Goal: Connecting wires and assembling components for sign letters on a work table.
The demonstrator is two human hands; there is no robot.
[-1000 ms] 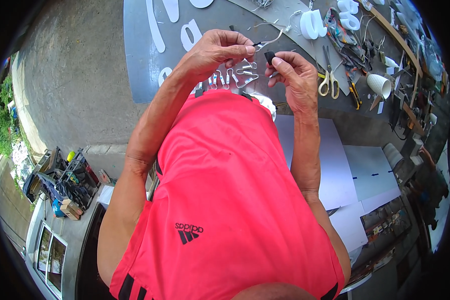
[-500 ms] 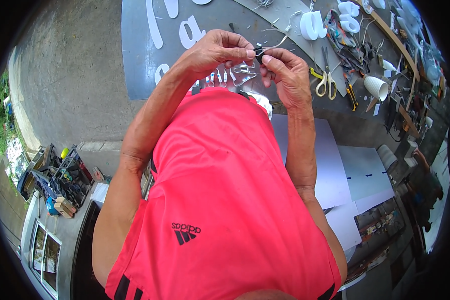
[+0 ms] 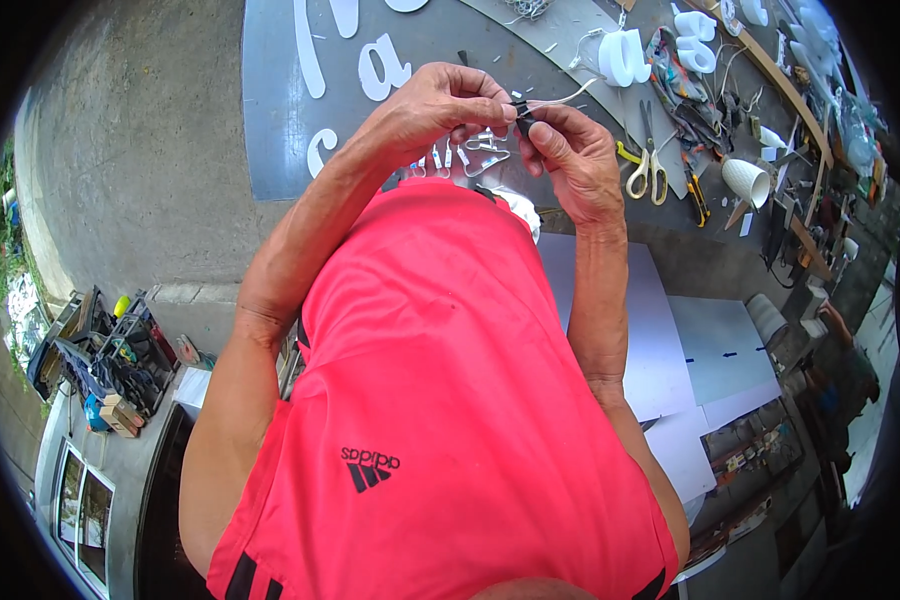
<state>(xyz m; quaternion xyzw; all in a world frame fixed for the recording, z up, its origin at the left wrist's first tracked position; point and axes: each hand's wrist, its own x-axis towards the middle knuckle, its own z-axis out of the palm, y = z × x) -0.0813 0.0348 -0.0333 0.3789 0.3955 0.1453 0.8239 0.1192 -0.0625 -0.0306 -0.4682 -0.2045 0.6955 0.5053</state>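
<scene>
In front of my chest both hands are raised over the table's near edge, fingertips almost touching. My left hand is closed in a pinch on the end of a thin white wire. A small black piece, which looks like tape, is at the joint between the hands. The fingers of my right hand are closed on that black piece, and the wire passes over them toward the right. Just below my hands lies a string of small white light modules joined by wires, partly hidden by my left wrist.
Flat white cut-out letters lie on a grey sheet. Right of my hands are scissors, an orange utility knife, thick white letters, a crumpled cloth and a white cup-shaped piece. White sheets lie by my right forearm.
The white wire's free part has swung slightly lower and to the right. My hands keep nearly the same place and hold, with small finger shifts around the black piece.
</scene>
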